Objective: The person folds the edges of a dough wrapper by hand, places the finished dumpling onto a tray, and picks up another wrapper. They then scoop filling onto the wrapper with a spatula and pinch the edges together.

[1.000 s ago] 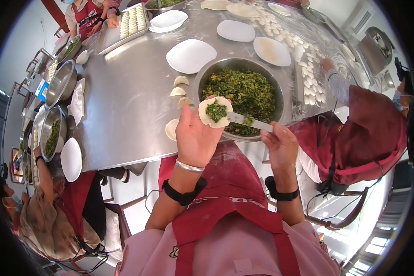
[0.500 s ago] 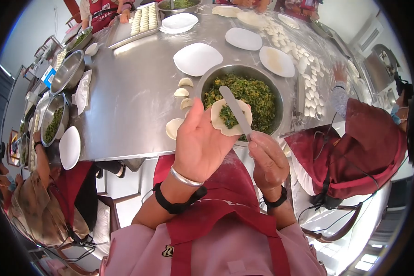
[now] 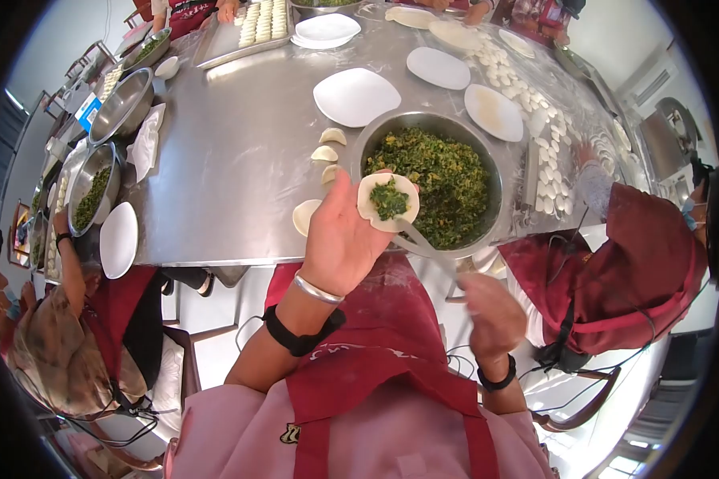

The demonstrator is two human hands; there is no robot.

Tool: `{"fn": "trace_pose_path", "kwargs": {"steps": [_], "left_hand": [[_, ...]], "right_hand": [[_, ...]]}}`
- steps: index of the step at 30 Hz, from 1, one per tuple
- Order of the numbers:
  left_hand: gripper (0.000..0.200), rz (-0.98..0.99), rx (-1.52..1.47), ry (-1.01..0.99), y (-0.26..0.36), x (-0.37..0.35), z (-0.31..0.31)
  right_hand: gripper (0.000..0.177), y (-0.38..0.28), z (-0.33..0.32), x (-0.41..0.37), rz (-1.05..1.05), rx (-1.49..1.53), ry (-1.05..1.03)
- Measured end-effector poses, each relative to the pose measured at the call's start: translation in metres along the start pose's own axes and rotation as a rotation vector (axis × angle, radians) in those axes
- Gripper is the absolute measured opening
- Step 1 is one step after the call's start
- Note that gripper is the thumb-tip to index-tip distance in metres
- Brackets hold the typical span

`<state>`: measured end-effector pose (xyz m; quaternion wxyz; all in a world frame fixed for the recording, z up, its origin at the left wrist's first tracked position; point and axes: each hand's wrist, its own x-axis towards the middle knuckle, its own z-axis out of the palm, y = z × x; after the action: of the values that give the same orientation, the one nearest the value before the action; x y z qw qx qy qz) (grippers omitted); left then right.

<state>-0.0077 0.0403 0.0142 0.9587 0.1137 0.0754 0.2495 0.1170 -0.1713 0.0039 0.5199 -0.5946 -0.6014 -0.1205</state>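
Observation:
My left hand [image 3: 342, 239] is palm up, its fingers under a round dumpling wrapper [image 3: 366, 209]. A small mound of green filling [image 3: 389, 199] sits in the wrapper's middle. My right hand [image 3: 494, 315], smeared by motion, grips a flat metal spatula [image 3: 430, 249] whose tip is by the wrapper's lower edge. Behind the wrapper stands a steel bowl [image 3: 358, 152] of chopped green and yellow filling [image 3: 439, 180]. Folded dumplings [image 3: 324, 154] lie in a column left of the bowl. Below them a flat wrapper [image 3: 303, 217] is partly hidden by my left hand.
White plates [image 3: 357, 96] lie beyond the bowl on the steel table [image 3: 232, 152]. At the right are many small dough pieces [image 3: 547, 172] and a co-worker's sleeve [image 3: 595, 188]. Another person [image 3: 72, 343] sits at the left near more bowls [image 3: 122, 108]. A dumpling tray [image 3: 244, 52] is at the back.
My right hand has drawn the spatula off the filling, down and to the right. The wrapper in my left hand has shifted slightly left, its filling now uncovered. The camera view has shifted a little.

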Motion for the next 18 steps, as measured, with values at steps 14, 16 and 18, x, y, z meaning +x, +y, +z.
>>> {"fn": "trace_pose_path", "kwargs": {"steps": [14,16,18], "left_hand": [[0.057,-0.036,0.205,0.001,-0.022,-0.014,-0.017],[0.056,-0.041,0.177,0.021,-0.022,-0.012,-0.02],[0.056,-0.028,0.128,0.033,-0.021,-0.008,-0.028]], "right_hand": [[0.022,0.033,0.024,0.015,1.095,0.794,0.382],[0.022,0.034,0.021,0.014,1.087,0.771,0.399],[0.022,0.036,0.012,0.012,1.057,0.729,0.44]]}}
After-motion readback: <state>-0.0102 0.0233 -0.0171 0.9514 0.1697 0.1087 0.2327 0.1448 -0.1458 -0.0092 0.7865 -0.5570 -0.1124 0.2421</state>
